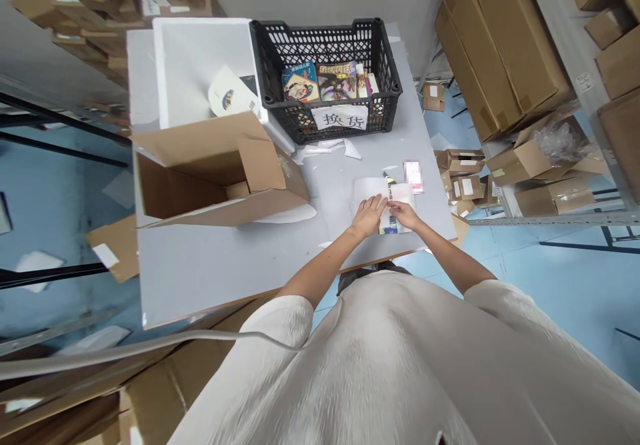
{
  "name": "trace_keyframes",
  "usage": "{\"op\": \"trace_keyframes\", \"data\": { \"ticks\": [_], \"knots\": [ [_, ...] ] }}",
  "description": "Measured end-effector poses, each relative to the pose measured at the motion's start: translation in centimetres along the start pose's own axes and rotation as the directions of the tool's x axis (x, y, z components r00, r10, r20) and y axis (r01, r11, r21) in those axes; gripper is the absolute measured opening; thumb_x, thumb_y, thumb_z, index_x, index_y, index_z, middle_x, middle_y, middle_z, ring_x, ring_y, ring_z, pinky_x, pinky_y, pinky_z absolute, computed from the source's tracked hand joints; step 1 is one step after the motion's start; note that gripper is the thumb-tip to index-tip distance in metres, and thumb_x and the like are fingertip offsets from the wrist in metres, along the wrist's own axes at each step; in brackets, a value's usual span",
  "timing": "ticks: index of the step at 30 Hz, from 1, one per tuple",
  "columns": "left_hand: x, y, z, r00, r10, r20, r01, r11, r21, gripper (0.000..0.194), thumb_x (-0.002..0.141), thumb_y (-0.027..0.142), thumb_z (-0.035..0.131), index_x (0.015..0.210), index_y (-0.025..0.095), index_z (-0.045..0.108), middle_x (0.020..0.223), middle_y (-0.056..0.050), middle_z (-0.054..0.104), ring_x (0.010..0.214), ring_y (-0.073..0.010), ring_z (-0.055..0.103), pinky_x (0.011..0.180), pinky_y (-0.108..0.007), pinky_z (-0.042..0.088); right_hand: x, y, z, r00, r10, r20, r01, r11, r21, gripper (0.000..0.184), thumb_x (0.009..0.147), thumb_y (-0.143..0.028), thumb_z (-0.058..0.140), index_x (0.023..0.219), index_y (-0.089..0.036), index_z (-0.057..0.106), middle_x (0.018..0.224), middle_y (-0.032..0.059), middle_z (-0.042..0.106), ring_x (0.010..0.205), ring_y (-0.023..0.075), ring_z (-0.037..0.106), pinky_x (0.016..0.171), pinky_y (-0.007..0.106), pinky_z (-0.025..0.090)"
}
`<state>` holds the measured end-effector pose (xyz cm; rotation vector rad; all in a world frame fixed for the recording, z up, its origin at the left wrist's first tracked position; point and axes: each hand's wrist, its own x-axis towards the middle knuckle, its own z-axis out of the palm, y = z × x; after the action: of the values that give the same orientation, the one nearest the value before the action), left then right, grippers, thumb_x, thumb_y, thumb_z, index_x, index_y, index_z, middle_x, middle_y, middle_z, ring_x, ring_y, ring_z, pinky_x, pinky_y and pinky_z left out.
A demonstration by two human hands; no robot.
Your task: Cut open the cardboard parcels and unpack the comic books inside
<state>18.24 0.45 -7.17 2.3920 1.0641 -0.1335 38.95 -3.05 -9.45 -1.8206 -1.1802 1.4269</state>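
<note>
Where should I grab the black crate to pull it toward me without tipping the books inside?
Take the black crate by its near rim, at the two corners either side of the white paper label, coming from the table's front. It stands upright with the books leaning inside, so a level two-handed pull likely keeps them put.

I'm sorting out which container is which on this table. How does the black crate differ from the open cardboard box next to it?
The black crate is dark plastic with lattice walls; the cardboard box is brown with solid walls. The crate stands upright with its opening on top; the box lies on its side, flaps spread, opening toward the table edge. The crate holds books and bears a paper label; the box looks empty inside. Both rest on the grey table, away from both hands.
</note>
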Motion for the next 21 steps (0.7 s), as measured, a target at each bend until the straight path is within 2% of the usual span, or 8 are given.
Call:
{"op": "trace_keyframes", "data": {
  "ticks": [6,10,13,15,18,21],
  "knots": [
    [-1.6,-2.3,0.0,0.996,-0.089,0.002,0.089,0.995,-0.049,0.098,0.091,0.012,0.058,0.185,0.016,0.027,0.186,-0.022,0.039,0.171,-0.0388,0.038,0.140,-0.059,0.029,0.1,-1.9,3.9,0.986,-0.065,0.157,0.050,0.994,0.098,0.033,0.088,-0.027,0.063,0.118,-0.026,0.078,0.125,0.0049,0.084,0.131,0.0263,0.073,0.125,0.053,0.055],
    [-2.8,-3.7,0.2,0.991,-0.134,0.001,0.134,0.989,-0.060,0.087,0.097,0.017,0.058,0.181,0.020,0.036,0.186,-0.021,0.040,0.169,-0.0393,0.041,0.137,-0.059,0.034,0.0,-1.8,4.9,0.997,-0.021,0.074,0.018,0.999,0.038,0.028,0.090,-0.029,0.062,0.116,-0.027,0.071,0.124,0.0040,0.081,0.131,0.0259,0.072,0.123,0.053,0.057],
    [-3.4,-4.4,0.3,0.986,-0.166,0.030,0.167,0.984,-0.060,0.077,0.100,0.021,0.057,0.176,0.020,0.045,0.187,-0.022,0.036,0.169,-0.0410,0.041,0.135,-0.060,0.037,-0.5,-1.3,4.3,1.000,0.015,0.020,-0.012,0.989,-0.146,0.035,0.094,-0.027,0.061,0.126,-0.028,0.071,0.136,0.0070,0.077,0.134,0.0288,0.071,0.124,0.056,0.056],
    [-3.7,-4.7,0.4,0.983,-0.178,0.046,0.181,0.982,-0.056,0.074,0.100,0.021,0.058,0.174,0.019,0.047,0.188,-0.023,0.033,0.169,-0.0420,0.041,0.134,-0.060,0.038,-1.1,-0.9,3.4,1.000,-0.001,0.009,0.004,0.944,-0.329,0.041,0.095,-0.026,0.063,0.135,-0.026,0.072,0.150,0.0111,0.072,0.142,0.0332,0.067,0.127,0.059,0.053],
    [-3.8,-4.9,0.5,0.984,-0.167,0.058,0.170,0.985,-0.044,0.075,0.099,0.020,0.059,0.173,0.019,0.048,0.189,-0.023,0.033,0.169,-0.0417,0.041,0.134,-0.060,0.038,-2.2,-0.2,1.6,0.997,-0.071,0.001,0.059,0.815,-0.576,0.045,0.096,-0.025,0.069,0.140,-0.023,0.075,0.166,0.0160,0.062,0.157,0.0401,0.054,0.136,0.063,0.039],
    [-3.6,-4.8,0.5,0.989,-0.131,0.075,0.133,0.991,-0.028,0.075,0.098,0.019,0.059,0.172,0.018,0.049,0.189,-0.023,0.033,0.170,-0.0408,0.040,0.137,-0.059,0.035,-3.2,0.6,-0.4,0.996,-0.082,-0.036,0.037,0.741,-0.670,0.045,0.097,-0.030,0.072,0.141,-0.023,0.076,0.168,0.0186,0.061,0.162,0.0444,0.045,0.139,0.069,0.026]
  ]
}}
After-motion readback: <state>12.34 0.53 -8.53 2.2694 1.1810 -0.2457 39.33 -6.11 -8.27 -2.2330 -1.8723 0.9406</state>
